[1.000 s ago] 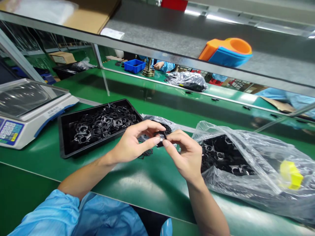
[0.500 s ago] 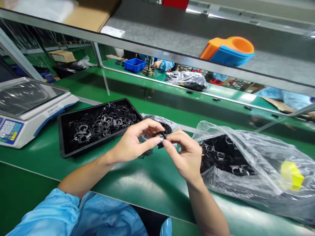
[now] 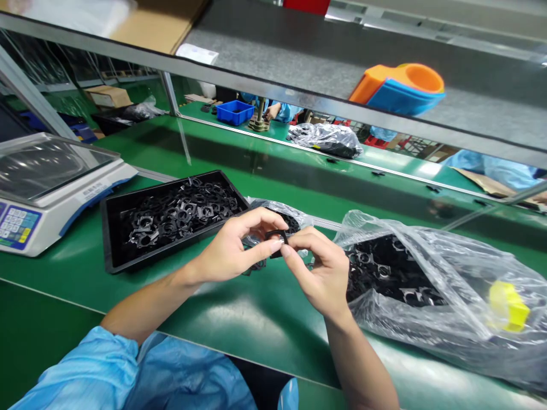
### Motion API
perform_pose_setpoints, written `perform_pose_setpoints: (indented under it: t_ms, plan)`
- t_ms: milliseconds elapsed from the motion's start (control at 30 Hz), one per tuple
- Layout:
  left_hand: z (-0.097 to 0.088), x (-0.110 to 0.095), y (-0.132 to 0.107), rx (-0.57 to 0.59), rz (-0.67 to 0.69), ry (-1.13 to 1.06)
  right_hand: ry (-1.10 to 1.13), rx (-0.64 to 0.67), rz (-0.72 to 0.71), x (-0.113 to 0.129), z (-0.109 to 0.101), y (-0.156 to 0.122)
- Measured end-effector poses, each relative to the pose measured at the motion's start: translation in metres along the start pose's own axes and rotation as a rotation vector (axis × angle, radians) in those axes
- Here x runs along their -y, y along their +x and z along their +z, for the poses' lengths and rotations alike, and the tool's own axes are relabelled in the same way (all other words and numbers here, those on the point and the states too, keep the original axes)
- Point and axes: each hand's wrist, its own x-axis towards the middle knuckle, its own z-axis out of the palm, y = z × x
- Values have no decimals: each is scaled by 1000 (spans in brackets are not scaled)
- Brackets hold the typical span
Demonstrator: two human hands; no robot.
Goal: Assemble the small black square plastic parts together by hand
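My left hand (image 3: 233, 247) and my right hand (image 3: 322, 270) meet above the green table, fingertips pinched together on one small black plastic part (image 3: 277, 235). Left of my hands lies a black tray (image 3: 111, 250) filled with several black parts (image 3: 177, 213). Just behind my fingers sits a small clear bag (image 3: 280, 212) of dark parts. To the right a large clear plastic bag (image 3: 431, 285) holds more black parts (image 3: 384, 270) and a yellow piece (image 3: 507, 304).
A weighing scale (image 3: 47, 188) stands at the far left. A grey shelf (image 3: 299, 62) overhead carries an orange and blue scoop (image 3: 399, 86) and cardboard (image 3: 160, 23). Beyond the rail are a blue bin (image 3: 233, 112), another bagged pile (image 3: 327, 139) and a co-worker's hand (image 3: 270, 112).
My hands have stayed in place, pinching the small black part; the fingers have only shifted slightly on it. The view has drifted a little.
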Motion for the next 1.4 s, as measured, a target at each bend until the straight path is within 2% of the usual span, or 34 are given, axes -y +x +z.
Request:
perform_pose_setpoints:
  t_ms: [367, 667, 833, 1000, 1200, 1400]
  plan:
    - [-4, -3, 0, -36, 2, 30, 23, 15, 9, 0, -5, 2]
    - [-7, -2, 2, 8, -3, 60, 4, 22, -7, 1, -11, 3]
    - [-9, 0, 3, -26, 109, 135, -40, -30, -89, 0, -10, 1]
    - [-7, 1, 3, -62, 110, 151, -86, -78, -101, 0, -10, -1]
    - [-3, 3, 2, -104, 258, 203, -4, -38, -90, 3, -13, 0]
    - [-2, 2, 2, -69, 186, 172, 11, -82, -40, 3, -14, 0]
